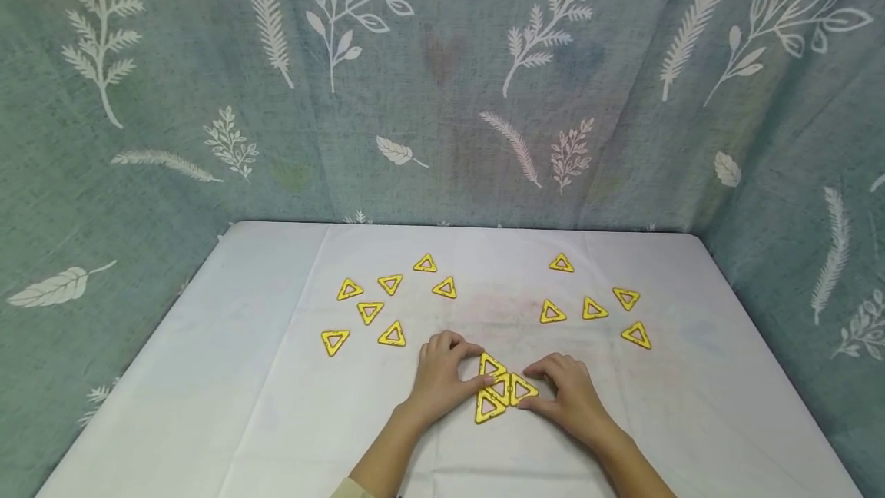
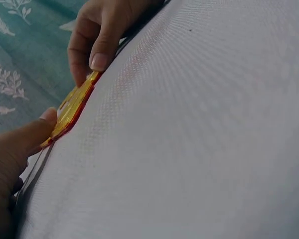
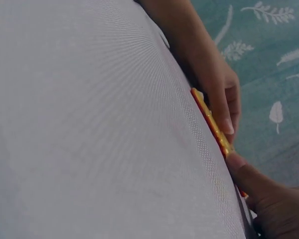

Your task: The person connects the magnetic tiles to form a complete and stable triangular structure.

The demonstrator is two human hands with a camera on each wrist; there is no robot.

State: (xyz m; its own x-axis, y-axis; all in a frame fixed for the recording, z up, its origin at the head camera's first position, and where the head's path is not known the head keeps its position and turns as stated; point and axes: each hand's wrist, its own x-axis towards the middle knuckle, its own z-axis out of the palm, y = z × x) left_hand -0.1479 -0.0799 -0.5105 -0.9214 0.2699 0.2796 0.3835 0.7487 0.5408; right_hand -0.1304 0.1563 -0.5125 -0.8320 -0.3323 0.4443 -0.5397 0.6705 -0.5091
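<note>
1. Four flat, yellow plastic triangles with holes in the middle (image 1: 508, 390) are set edge to edge on the white, cloth-covered bench (image 1: 346, 421), between the two hands.
2. One big triangle seems to be nearly made from these four. Twelve loose yellow triangles (image 1: 335, 333) are left unjoined farther back: seven to the left, five to the right.
3. The big triangle's tip is pointed to the right. Its sides look about the same, so no long axis can be told.
4. The far small triangle (image 1: 496, 363) is pinched by the left hand (image 1: 442, 375). The right-hand small triangle (image 1: 526, 382) is pinched by the right hand (image 1: 574, 394).
</note>
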